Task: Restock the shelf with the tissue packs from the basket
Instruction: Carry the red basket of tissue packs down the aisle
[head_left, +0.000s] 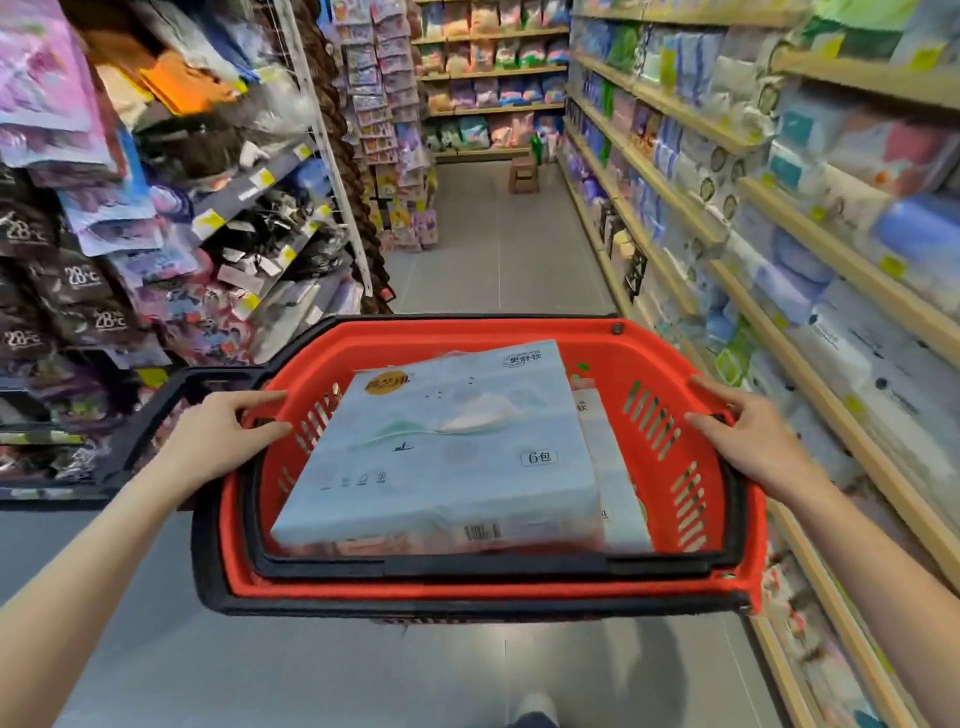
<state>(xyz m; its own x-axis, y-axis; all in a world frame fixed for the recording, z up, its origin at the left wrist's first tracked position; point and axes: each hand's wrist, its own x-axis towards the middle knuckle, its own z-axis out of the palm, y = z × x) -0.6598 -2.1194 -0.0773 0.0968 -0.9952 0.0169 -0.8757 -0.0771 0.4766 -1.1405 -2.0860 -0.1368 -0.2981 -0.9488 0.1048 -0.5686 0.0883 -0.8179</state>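
Note:
A red basket (722, 499) with black handles hangs in front of me, held off the floor. My left hand (228, 431) grips its left rim and my right hand (748, 431) grips its right rim. Inside lies a large pale-blue tissue pack (447, 447) marked with a 6, flat on top. A second, whiter tissue pack (613, 467) shows beside and under it on the right. The wooden shelf (810, 244) along the right side of the aisle is filled with tissue and paper packs.
Racks of hanging packets and dark goods line the left side (104, 234). A small wooden stool (523, 174) stands at the far end of the aisle before another stocked shelf. Grey tiled floor (493, 260) runs down the middle. My shoe shows at the bottom edge.

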